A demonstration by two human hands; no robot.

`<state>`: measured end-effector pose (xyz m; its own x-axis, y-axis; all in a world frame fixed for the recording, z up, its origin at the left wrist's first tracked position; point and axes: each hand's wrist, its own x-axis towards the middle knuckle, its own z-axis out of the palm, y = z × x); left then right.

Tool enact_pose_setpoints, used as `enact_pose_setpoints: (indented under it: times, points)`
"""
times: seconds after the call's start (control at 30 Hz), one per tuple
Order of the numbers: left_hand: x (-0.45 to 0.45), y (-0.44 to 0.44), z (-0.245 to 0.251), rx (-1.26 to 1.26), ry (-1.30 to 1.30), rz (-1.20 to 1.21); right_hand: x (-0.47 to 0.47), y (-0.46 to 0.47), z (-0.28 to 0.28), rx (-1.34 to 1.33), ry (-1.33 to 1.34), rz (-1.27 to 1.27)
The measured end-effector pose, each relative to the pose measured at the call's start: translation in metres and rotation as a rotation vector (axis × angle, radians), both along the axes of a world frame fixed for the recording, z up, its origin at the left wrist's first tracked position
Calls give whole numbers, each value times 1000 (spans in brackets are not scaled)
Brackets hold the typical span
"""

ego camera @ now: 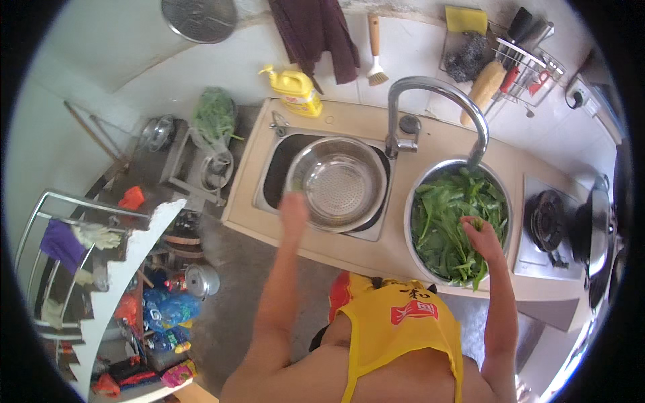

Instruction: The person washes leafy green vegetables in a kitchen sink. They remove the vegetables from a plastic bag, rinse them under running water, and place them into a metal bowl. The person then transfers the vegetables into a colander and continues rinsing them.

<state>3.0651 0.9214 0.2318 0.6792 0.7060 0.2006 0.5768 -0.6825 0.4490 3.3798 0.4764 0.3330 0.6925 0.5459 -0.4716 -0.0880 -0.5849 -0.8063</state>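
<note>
My right hand point(482, 238) is closed around some leafy green stems over a round metal basin point(409, 241). Leafy greens point(437, 214) fill this basin, which stands on the counter beneath the faucet point(437, 83). My left hand point(294, 207), blurred by motion, is above the near-left rim of a perforated stainless steel colander point(343, 189). Its fingers are too smeared to show whether they hold anything. The colander rests in the sink point(274, 169) and shows no leaves in its bottom.
A yellow pump jug point(296, 93) stands behind the sink. Right of the basin is a gas burner point(548, 221), with a pan point(597, 226) beyond. A wire utensil rack point(529, 60) hangs on the wall. Bagged greens point(215, 116) lie left of the counter, near a stair railing point(90, 201).
</note>
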Motion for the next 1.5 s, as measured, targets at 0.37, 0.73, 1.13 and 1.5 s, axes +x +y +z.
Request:
enact_pose_setpoints:
  times: [0.37,0.73,1.13,1.5]
  points:
    - [-44,188,-105,-134,39,431,-5,30,-66,-252,-460,-40]
    - [67,-101,214,-1483,-1387,-698,-5,16,-78,-152,-483,-22]
    - [99,-280,400,-1157,-1470,-1784,6,3,-105,-50,-473,-3]
    - [101,-282,404,-1168,-1409,-1787,8,1,-126,-50,-530,-45]
